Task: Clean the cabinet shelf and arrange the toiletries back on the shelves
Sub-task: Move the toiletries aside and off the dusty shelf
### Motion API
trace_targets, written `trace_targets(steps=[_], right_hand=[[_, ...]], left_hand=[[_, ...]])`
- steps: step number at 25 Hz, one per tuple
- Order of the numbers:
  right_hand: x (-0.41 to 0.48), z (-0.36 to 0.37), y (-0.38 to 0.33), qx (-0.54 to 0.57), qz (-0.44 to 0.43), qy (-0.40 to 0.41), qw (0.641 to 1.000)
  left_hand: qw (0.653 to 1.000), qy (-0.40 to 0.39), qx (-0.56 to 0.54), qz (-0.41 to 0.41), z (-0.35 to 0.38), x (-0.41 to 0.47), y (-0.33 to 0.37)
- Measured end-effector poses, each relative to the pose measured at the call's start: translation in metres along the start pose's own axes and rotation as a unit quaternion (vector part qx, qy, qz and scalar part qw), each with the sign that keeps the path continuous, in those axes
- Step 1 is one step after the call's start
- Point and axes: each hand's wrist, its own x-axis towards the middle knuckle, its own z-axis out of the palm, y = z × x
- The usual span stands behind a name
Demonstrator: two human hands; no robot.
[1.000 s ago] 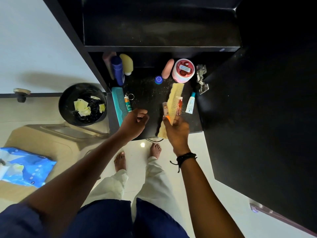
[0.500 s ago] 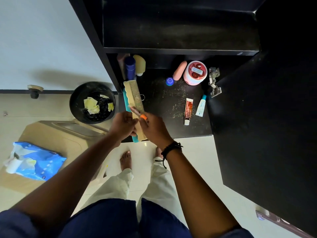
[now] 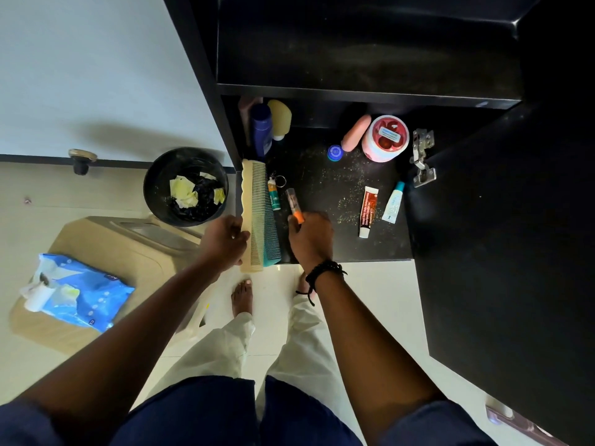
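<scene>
Cream plastic is being gripped by the left hand (image 3: 225,243), its fingers curling round the near left edge of the cream comb (image 3: 252,217), which is lying partly over a teal comb (image 3: 272,243) on the speckled lower shelf (image 3: 338,175). Just right of the cream comb, the right hand (image 3: 310,239) is pinching an orange-tipped clear tube (image 3: 294,204) (label unreadable). Farther right of the comb, a red ointment tube (image 3: 368,215) and a white tube (image 3: 393,202) are lying flat. Left of the comb, a black bin (image 3: 185,186) is standing on the floor.
</scene>
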Motion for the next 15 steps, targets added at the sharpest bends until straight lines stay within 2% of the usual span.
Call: trace_targets(steps=[3,4,8,10,12,15], right_hand=[[0.0,-0.003,-0.003,0.029,-0.025,-0.028,0.999],[0.0,-0.007,-0.001,0.037,-0.02,-0.014,0.999],[0.003,-0.034,0.023,0.033,0.032,0.129,0.991],[0.006,-0.051,0.04,-0.005,0.081,0.161,0.984],[0.011,-0.063,0.055,-0.049,0.123,0.154,0.979],[0.016,-0.066,0.067,-0.066,0.138,0.103,0.983]], left_hand=[[1.0,-0.014,-0.011,-0.021,0.004,0.002,-0.002],[0.999,-0.013,-0.021,-0.025,0.005,0.003,-0.001],[1.0,-0.004,-0.02,-0.001,0.008,0.006,0.004],[1.0,0.006,0.005,0.021,0.01,0.009,0.004],[0.997,0.037,0.056,0.047,0.012,0.008,0.002],[0.988,0.085,0.093,0.09,0.015,0.005,0.002]])
